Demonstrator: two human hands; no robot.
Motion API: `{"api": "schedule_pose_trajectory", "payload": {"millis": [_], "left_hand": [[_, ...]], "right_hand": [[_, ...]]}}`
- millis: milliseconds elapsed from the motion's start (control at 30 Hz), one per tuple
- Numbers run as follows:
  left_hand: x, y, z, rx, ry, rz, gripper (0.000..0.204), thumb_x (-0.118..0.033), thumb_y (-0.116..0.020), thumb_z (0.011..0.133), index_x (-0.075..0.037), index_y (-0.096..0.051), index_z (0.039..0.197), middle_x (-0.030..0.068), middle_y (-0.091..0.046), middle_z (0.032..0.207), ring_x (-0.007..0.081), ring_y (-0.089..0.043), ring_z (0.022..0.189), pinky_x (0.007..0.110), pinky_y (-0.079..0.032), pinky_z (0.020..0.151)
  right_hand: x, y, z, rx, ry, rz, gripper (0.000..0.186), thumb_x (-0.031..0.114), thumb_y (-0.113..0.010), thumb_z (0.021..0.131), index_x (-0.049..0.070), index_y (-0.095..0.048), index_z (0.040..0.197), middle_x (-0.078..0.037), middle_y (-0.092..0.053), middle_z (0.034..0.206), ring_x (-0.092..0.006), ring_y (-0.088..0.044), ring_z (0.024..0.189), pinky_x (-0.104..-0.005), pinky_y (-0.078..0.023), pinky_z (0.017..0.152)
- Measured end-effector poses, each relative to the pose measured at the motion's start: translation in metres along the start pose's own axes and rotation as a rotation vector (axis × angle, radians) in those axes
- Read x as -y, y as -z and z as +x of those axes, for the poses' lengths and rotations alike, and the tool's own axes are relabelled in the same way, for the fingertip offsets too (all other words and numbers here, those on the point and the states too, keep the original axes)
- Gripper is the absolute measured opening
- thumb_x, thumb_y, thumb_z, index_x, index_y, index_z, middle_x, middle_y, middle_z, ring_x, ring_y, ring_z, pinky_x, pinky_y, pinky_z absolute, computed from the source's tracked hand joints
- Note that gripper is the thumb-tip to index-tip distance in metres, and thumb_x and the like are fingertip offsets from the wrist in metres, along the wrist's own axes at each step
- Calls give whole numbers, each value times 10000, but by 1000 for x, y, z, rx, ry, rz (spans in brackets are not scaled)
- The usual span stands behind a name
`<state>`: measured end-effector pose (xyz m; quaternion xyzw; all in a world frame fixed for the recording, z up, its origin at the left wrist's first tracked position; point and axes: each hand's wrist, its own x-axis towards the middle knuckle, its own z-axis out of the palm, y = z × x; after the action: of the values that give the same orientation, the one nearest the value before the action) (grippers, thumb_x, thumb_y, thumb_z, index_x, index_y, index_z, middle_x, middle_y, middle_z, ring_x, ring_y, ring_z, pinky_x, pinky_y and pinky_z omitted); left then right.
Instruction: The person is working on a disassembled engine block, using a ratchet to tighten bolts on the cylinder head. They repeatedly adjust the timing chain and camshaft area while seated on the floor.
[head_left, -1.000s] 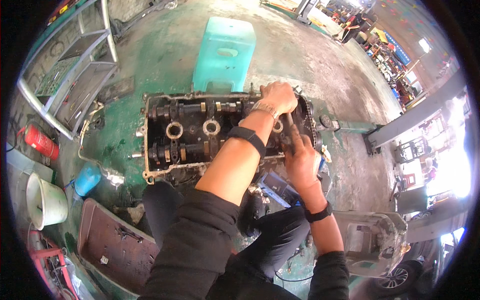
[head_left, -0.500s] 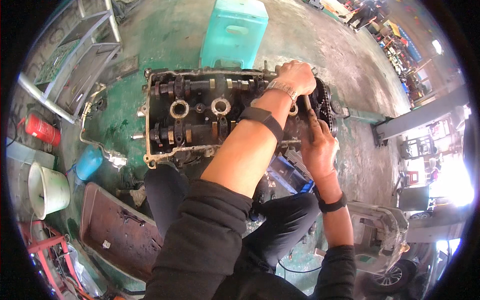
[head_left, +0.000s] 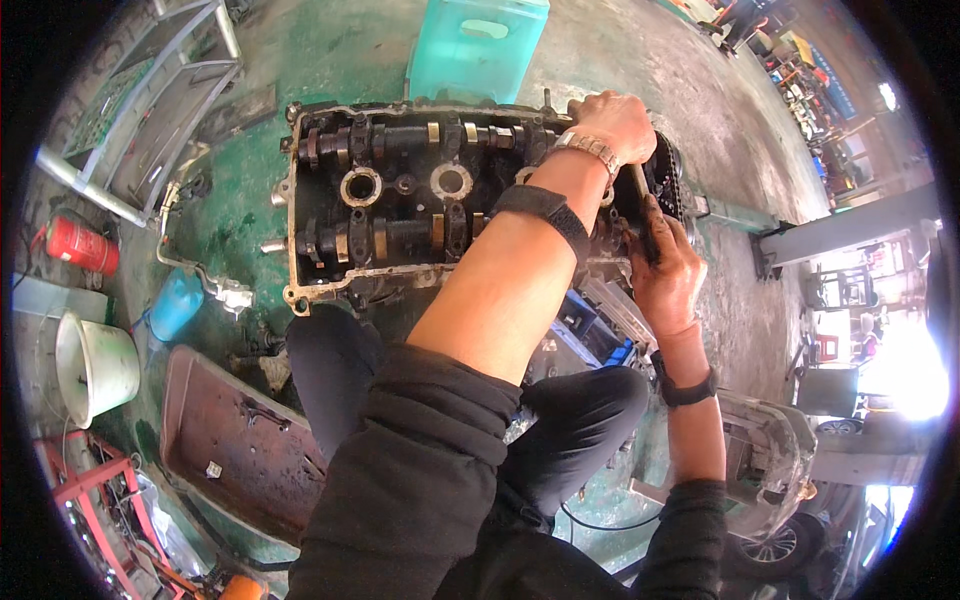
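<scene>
An engine cylinder head with exposed camshafts and a chain (head_left: 380,200) lies across the middle of my view. My left hand (head_left: 615,130) is closed over the upper end of a bar-like tool (head_left: 640,180) near the chain end at the right, its forearm crossing the engine. My right hand (head_left: 665,260) is just below, fingers curled against the lower part of the same tool. The tool's ends are hidden by my hands.
Around me are a turquoise stool (head_left: 478,62), metal rack (head_left: 170,120), red extinguisher (head_left: 82,245), blue jug (head_left: 175,310), white bucket (head_left: 95,365), brown tray (head_left: 232,455), blue bin (head_left: 585,330) and lift post (head_left: 850,225). A co-worker (head_left: 738,22) stands far off at upper right.
The whole view has shifted, putting the engine and floor items higher in the picture. Both hands appear higher and further right, staying on the tool at the chain end with much the same grip.
</scene>
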<state>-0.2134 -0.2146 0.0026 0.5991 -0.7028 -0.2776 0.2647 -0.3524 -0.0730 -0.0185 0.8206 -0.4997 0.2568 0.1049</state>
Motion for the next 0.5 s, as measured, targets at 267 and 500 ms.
{"api": "schedule_pose_trajectory", "payload": {"millis": [267,500], "left_hand": [[-3,4,-8,-27,-2,46,333,-199,-514,842,-37,-712,1056,204,-664,1163,339,-634,1110,413,-486,969],[-3,4,-10,-71,-10,41,359,-255,-517,860,-33,-709,1067,211,-661,1162,357,-625,1116,420,-485,968]], "right_hand": [[-30,-3,4,-81,192,-133,452,179,-776,764,47,-655,1179,-127,-663,1114,-323,-600,1033,-406,-456,907],[-53,-1,15,-117,272,-92,479,230,-781,755,52,-655,1181,-137,-658,1116,-340,-588,1021,-421,-459,911]]}}
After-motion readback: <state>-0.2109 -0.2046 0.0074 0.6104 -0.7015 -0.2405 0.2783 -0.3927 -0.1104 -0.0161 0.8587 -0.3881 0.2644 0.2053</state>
